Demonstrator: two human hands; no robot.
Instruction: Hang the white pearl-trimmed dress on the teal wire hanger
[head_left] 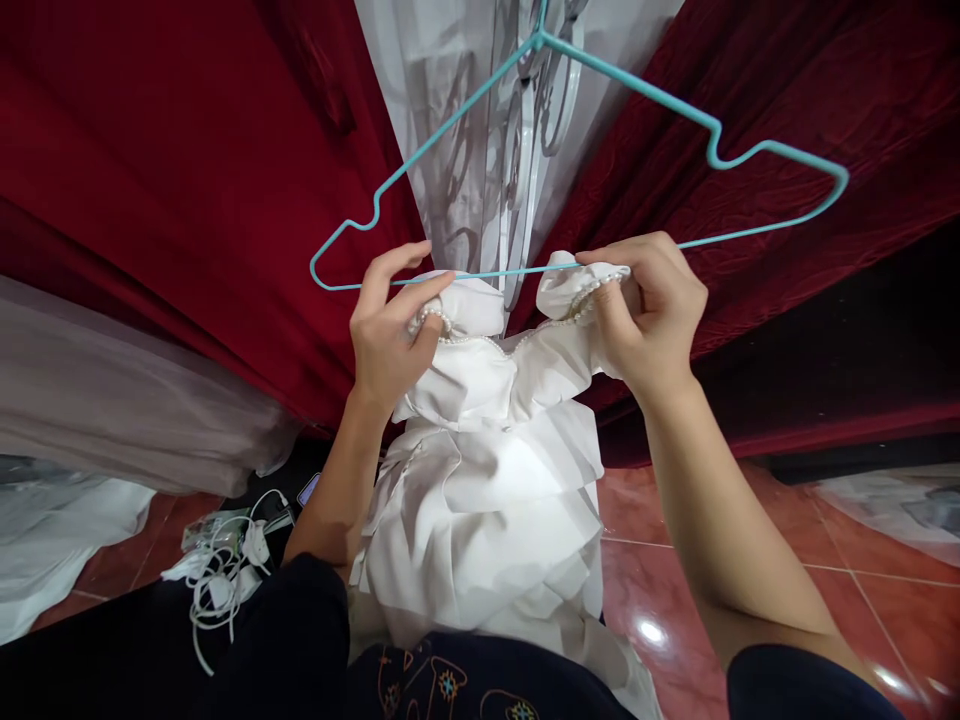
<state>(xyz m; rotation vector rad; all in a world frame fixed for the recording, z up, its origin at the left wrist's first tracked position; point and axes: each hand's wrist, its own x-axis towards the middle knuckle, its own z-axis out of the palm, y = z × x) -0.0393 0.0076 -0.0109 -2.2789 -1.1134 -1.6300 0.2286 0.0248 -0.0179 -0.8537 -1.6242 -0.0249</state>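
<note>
A white dress (487, 480) with layered ruffles and pearl-like beads along its neckline hangs down in front of me. Across its top runs the lower bar of a light blue hanger (622, 75). My left hand (394, 335) has its thumb at the beaded edge of the left shoulder piece, with its upper fingers near the bar. On the other side, my right hand (652, 305) pinches the right shoulder piece at its beaded edge, close against the bar. How the fabric passes around the bar is partly hidden by my fingers.
Dark red curtains (187, 150) hang on both sides, with white ornate metalwork (521, 170) between them. Tangled white cables (225, 580) lie on a black surface at lower left. Pale fabric (105, 380) hangs at left above red floor tiles (652, 600).
</note>
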